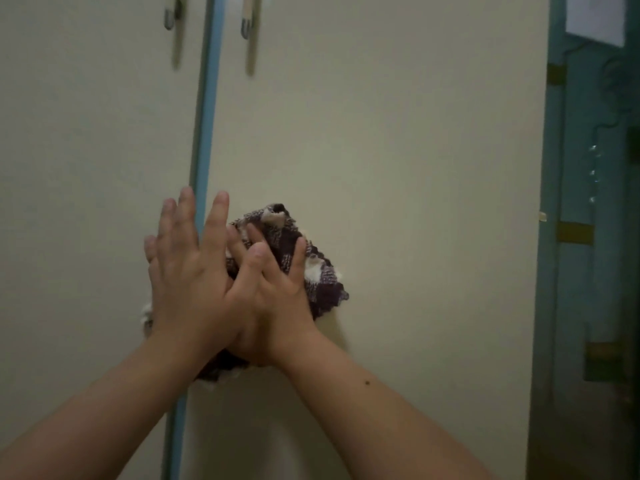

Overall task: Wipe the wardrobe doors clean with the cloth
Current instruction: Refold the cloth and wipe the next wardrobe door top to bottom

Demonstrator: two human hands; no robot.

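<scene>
Nearest me, in the lower middle of the frame, the left hand [183, 271] is lying flat with its fingers straight, overlapping the right hand [277, 292], whose splayed fingers are pressing the cloth [323, 282] against the doors. Neither hand is gripping it, so I am thinking the cloth could be sliding out from under the palms and dropping if the pressure eases. It could also be bunching on the blue strip [204, 116] and skipping that seam. The cloth is sitting crumpled at frame centre, dark purple checked with white patches, its edges poking out beside and below the hands. Behind it the left door [86, 150] and right door [381, 133] are looking pale and plain, and a handle [246, 19] is blurring at the top.
</scene>
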